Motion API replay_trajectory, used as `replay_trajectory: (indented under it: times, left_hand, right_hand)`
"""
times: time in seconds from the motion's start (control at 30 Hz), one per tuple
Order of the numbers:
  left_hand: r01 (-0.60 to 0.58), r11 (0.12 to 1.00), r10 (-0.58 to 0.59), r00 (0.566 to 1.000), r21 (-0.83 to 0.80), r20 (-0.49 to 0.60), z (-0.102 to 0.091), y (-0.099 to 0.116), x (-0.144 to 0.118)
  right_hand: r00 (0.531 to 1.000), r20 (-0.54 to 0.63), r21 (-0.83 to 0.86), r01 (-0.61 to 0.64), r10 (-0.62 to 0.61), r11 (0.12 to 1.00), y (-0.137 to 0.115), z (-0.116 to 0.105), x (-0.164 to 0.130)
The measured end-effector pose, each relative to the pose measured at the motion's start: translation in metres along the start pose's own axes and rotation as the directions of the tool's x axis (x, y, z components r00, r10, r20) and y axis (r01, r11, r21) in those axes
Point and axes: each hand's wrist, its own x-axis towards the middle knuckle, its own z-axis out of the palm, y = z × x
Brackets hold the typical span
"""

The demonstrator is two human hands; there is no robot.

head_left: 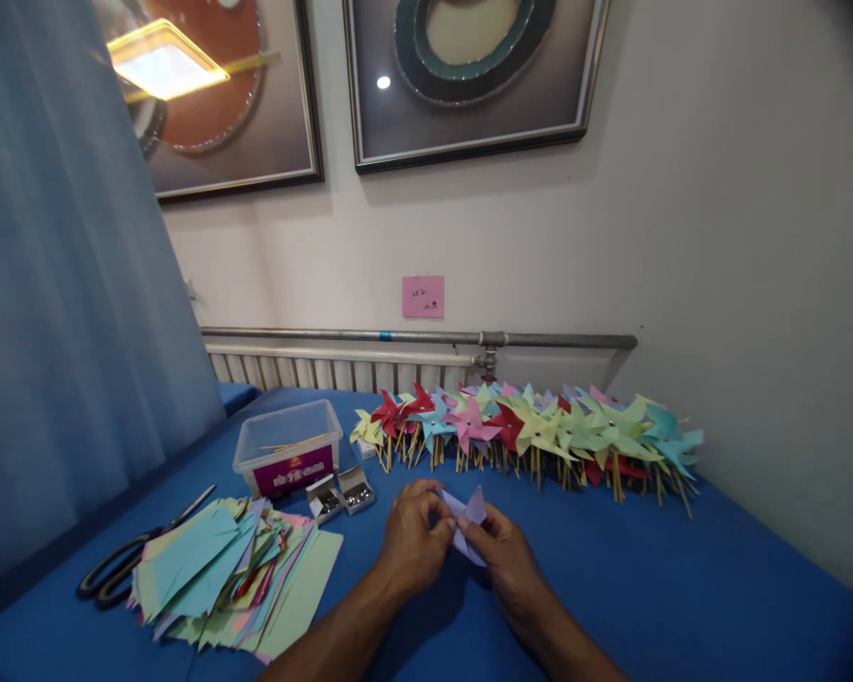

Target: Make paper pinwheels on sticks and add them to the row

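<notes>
The head view looks down at our two hands over a blue table (611, 568). We hold a small purple paper (467, 523) between them, just above the cloth. Our left hand (413, 542) pinches the left side of the paper, with the fingers pressed together on it. Our right hand (508, 561) pinches the lower right side the same way. The paper sits in the middle, right where the fingertips of both hands meet. Two pointy corners of it stick up above our fingers. The lower part is hidden behind our right hand.

Behind the hands, a long row of pinwheels (533, 431) lies near the wall. They are red, pink, yellow, green and blue, and each one has a thin stick. The row is near our hands but does not touch them.

To the left, a messy pile of paper squares (227, 578) lies on the table. Black scissors (124, 568) lie just beside the pile, partly under it. A clear box (288, 445) with a purple label stands behind the pile. Two little open boxes (341, 493) sit just beside it, with small shiny bits inside. We cannot tell what the bits are.

A pink note (423, 296) is stuck on the wall above a gray pipe (412, 336). A blue curtain (63, 313) hangs on the left.
</notes>
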Motion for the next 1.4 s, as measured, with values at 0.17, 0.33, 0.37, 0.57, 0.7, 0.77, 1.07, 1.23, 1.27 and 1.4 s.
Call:
replay_trajectory:
  times: [0.17,0.33,0.37,0.57,0.7,0.77,1.07,1.23,1.27,1.4]
  left_hand:
    - [0.003,1.0,-0.003,1.0,-0.004,-0.005,0.0003,0.0002,-0.0002]
    - [0.017,1.0,-0.017,1.0,0.009,-0.001,-0.0005,0.0022,-0.0012]
    - [0.016,1.0,-0.016,1.0,0.009,-0.001,-0.0006,0.0025,-0.0013]
    - [0.023,1.0,-0.023,1.0,0.011,0.007,-0.0005,0.0028,-0.0011]
    - [0.016,1.0,-0.016,1.0,0.002,0.007,-0.0003,0.0015,-0.0008]
    - [0.013,1.0,-0.013,1.0,-0.003,0.009,-0.0003,0.0009,-0.0006]
    - [0.017,0.999,-0.017,1.0,-0.027,0.013,-0.0012,0.0025,-0.0004]
    - [0.011,1.0,-0.01,1.0,-0.022,0.021,-0.0017,0.0022,-0.0003]
    - [0.012,1.0,-0.011,1.0,-0.022,0.02,-0.0016,0.0021,-0.0002]
    - [0.016,1.0,-0.016,1.0,-0.005,0.015,-0.0017,0.003,-0.0004]
  right_hand:
    - [1.0,0.025,-0.034,0.015,-0.014,0.999,0.0003,-0.002,0.0025]
    - [0.999,0.031,-0.075,0.041,-0.039,0.996,0.0006,-0.0037,0.0019]
    - [0.999,0.031,-0.08,0.042,-0.04,0.996,0.0006,-0.0039,0.0017]
    - [0.998,0.045,-0.111,0.049,-0.045,0.993,-0.0002,-0.0046,0.0002]
    - [0.997,0.051,-0.159,0.063,-0.056,0.985,-0.0024,-0.0044,-0.0011]
    - [0.996,0.058,-0.176,0.077,-0.068,0.981,-0.0036,-0.0046,-0.0021]
    - [0.996,0.037,-0.157,0.092,-0.087,0.983,-0.0044,-0.0029,-0.0008]
    - [0.997,0.028,-0.132,0.07,-0.066,0.989,-0.002,-0.0037,0.0005]
    - [0.998,0.03,-0.133,0.066,-0.063,0.989,-0.0017,-0.0041,0.0003]
    - [0.997,0.037,-0.155,0.071,-0.066,0.985,-0.0016,-0.0047,-0.0014]
